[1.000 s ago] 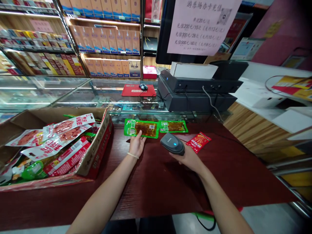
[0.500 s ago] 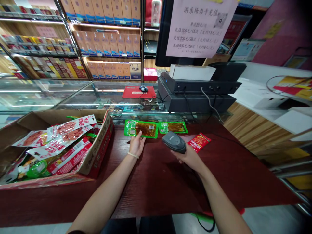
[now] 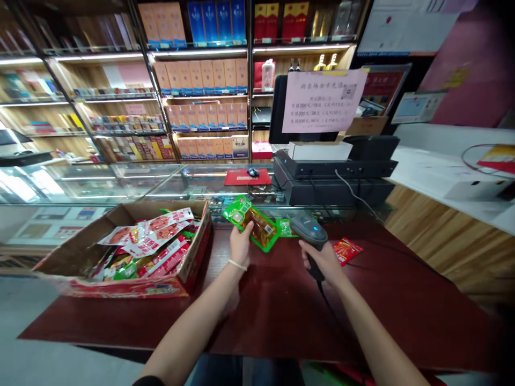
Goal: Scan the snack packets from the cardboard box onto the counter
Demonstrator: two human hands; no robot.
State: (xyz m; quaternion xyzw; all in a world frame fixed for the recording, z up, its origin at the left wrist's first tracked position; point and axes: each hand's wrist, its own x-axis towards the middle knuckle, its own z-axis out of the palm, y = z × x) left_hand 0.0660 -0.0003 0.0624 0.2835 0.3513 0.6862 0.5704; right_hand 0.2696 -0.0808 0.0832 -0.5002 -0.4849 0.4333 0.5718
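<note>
My left hand (image 3: 241, 244) grips a green-edged snack packet (image 3: 263, 231) by its lower left side, thumb on top. The packet is tilted, and a white barcode label shows on its face. My right hand (image 3: 322, 260) is wrapped round the handle of a dark grey barcode scanner (image 3: 309, 228), on which a blue light glows. A second green packet (image 3: 285, 227) lies behind, partly hidden by the scanner and the held packet. To the right of the scanner, a red snack packet (image 3: 346, 251) lies on the dark red table (image 3: 277, 311).
An open cardboard box (image 3: 120, 287) full of snack packets stands at the left. Behind the table is a glass counter with a mouse (image 3: 253, 172) on a red mat (image 3: 237, 178). A dark cash register unit (image 3: 338, 190) stands back right, and the scanner's cable (image 3: 328, 303) hangs down.
My left hand has lifted and turned the green packet, its right end now pointing down towards the scanner. The scanner's blue light now shows. The head view has shifted upward and left.
</note>
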